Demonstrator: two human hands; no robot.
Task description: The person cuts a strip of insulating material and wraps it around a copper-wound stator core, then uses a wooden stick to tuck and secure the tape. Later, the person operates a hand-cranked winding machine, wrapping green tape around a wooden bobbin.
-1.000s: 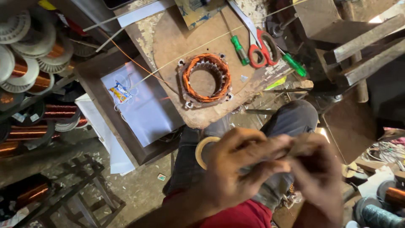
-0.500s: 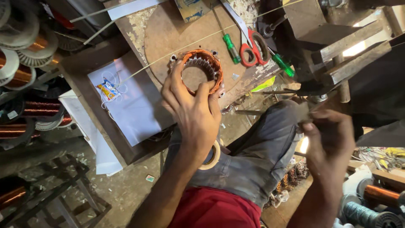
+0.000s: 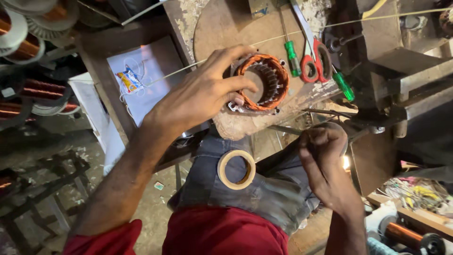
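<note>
Your left hand (image 3: 200,97) reaches forward over the bench, wrist low, fingers spread and curled around the near-left rim of the round motor stator with orange copper windings (image 3: 262,82). The index finger lies over its top edge, the thumb dips toward the bore, the other fingers wrap its left side. Grip: a wide, loose clasp on the stator's rim; the palm stands off it.

Your right hand (image 3: 325,158) hangs below and right of the stator, well apart from it, above your thigh. Its fingers are folded into a tight fist, knuckles up. Whether anything is pinched inside, you cannot tell.

The stator lies flat, bore up, on the round brown wooden disc (image 3: 226,28). Copper coils ring the top in a bright orange band; the inner bore shows dark slotted steel teeth. Small metal lugs stick out at its near edge.

A thin pale wire (image 3: 302,30) runs taut across the disc just behind the stator. Right of the stator lie a green-handled screwdriver (image 3: 291,56), red-handled scissors (image 3: 317,61) beside that, and a second green-handled screwdriver (image 3: 343,86) farther right. Left of the stator, past your left wrist, sits a white sheet with a small printed packet (image 3: 130,79). Below the stator, on your grey trouser leg (image 3: 264,189), rests a roll of tan tape (image 3: 236,169).
</note>
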